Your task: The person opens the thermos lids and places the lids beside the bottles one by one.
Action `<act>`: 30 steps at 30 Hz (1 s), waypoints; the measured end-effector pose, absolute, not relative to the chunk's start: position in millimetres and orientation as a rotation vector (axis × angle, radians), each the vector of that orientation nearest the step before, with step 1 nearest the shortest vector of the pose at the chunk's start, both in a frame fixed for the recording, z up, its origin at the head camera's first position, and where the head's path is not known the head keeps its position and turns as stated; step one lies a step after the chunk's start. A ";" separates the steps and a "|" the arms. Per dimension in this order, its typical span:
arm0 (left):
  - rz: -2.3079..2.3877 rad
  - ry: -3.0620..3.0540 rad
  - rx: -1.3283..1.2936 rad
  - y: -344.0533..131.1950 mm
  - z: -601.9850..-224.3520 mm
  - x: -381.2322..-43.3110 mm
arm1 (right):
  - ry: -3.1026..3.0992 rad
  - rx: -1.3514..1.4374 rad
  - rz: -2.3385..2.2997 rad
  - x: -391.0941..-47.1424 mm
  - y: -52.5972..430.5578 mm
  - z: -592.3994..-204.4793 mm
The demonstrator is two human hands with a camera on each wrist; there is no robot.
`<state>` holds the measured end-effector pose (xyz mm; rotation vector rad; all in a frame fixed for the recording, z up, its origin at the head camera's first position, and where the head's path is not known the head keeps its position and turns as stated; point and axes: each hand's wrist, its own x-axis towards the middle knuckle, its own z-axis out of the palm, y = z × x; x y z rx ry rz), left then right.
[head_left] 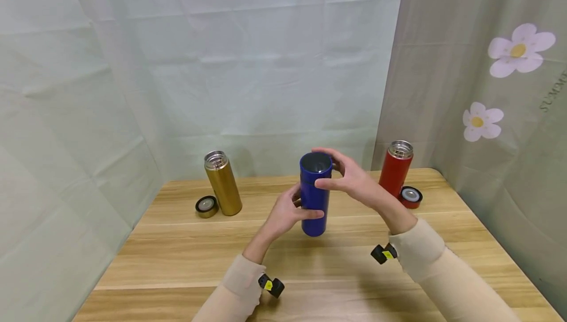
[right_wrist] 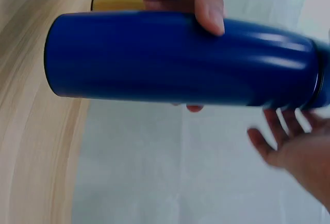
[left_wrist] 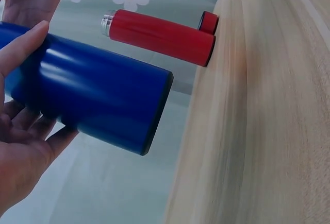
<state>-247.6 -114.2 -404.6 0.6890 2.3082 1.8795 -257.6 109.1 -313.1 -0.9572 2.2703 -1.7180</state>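
Observation:
A blue thermos bottle (head_left: 313,209) with a dark, glossy top is held upright above the table. My left hand (head_left: 285,213) grips its lower body, the thumb across the near side and the fingers behind. At the top, my right hand (head_left: 350,177) has its thumb and fingers around the blue lid (head_left: 308,172), near the seam. The left wrist view shows the bottle's black-edged base (left_wrist: 159,116) apart from the tabletop. In the right wrist view, the lid (right_wrist: 325,69) is cut off at the frame edge and the right fingers are blurred.
An uncapped gold thermos (head_left: 226,189) stands at the back left with its lid (head_left: 206,207) beside it. At the back right is an uncapped red thermos (head_left: 394,172), its lid (head_left: 410,198) next to it. Pale curtains (head_left: 266,76) hang behind the wooden table (head_left: 177,248).

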 end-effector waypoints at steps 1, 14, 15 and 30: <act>1.887 2.310 0.680 -114.2 -404.4 -247.1 | 2.329 -0.938 -1.708 -256.0 107.0 -312.8; 1.879 2.305 0.683 -114.2 -404.4 -247.5 | 2.353 -0.979 -1.690 -257.4 108.3 -309.3; 1.874 2.301 0.689 -114.3 -404.4 -247.5 | 2.344 -0.996 -1.675 -258.1 109.8 -308.6; 1.874 2.329 0.687 -112.8 -404.1 -246.6 | 2.361 -0.940 -1.645 -256.1 111.1 -312.8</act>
